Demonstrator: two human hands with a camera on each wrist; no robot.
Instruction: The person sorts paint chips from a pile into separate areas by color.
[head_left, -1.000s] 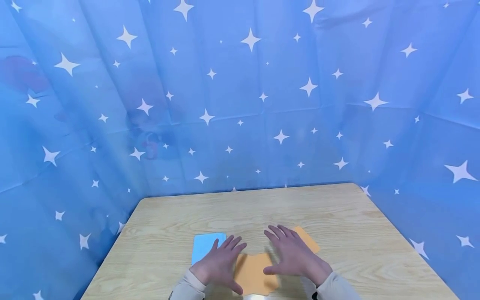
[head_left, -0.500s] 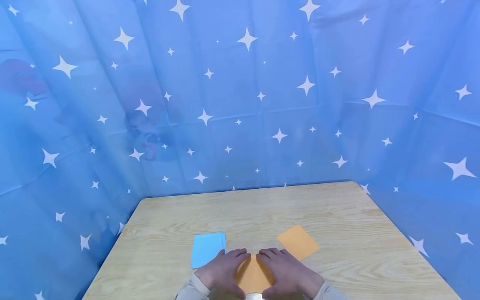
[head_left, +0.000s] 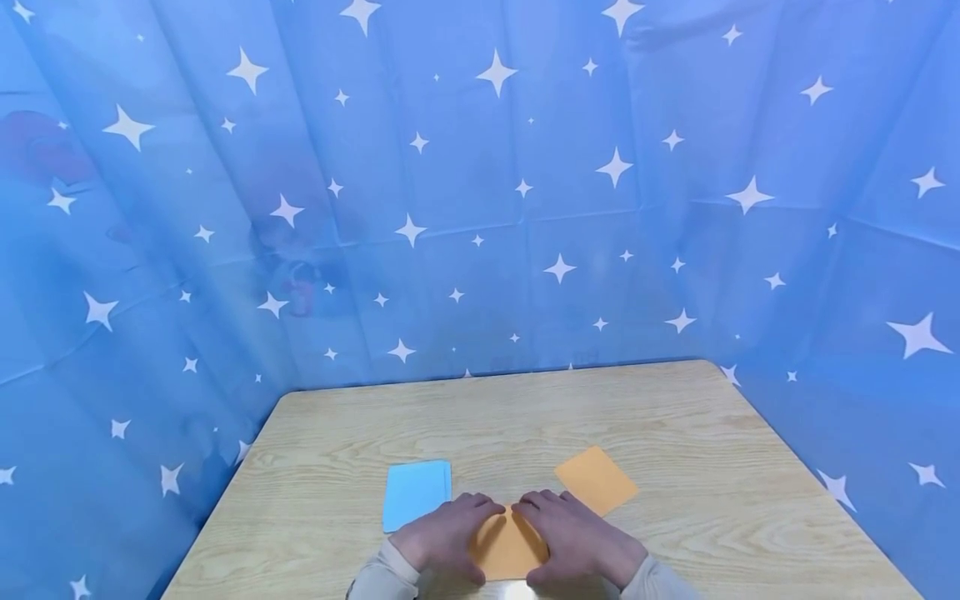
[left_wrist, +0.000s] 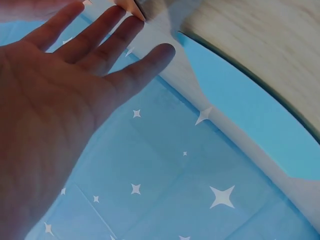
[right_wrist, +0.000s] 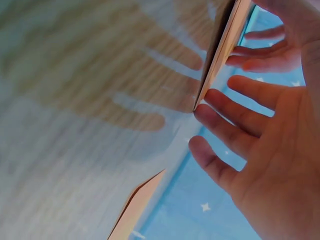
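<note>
Square orange paper [head_left: 510, 550] lies near the front of the table, between my two hands. Layered edges show on this paper [right_wrist: 227, 45] in the right wrist view. My left hand [head_left: 450, 533] is at its left side, fingertips by the far corner and thumb by the near one. Mirroring it, my right hand [head_left: 566, 537] sits along the right side. Both wrist views show the fingers mostly straight, with fingertips [right_wrist: 202, 112] touching the paper's edge. Beyond the left hand lie blue paper squares [head_left: 416, 496], slightly offset from each other.
Another orange paper square [head_left: 597, 479] lies turned at an angle beyond the right hand. The wooden table [head_left: 487, 425] has rounded far corners. A blue star-patterned curtain [head_left: 480, 183] hangs behind and beside it.
Both hands have come down and inward to the sides of the middle orange paper. Its uneven outline now looks squarer. The right hand no longer covers much of the other orange square.
</note>
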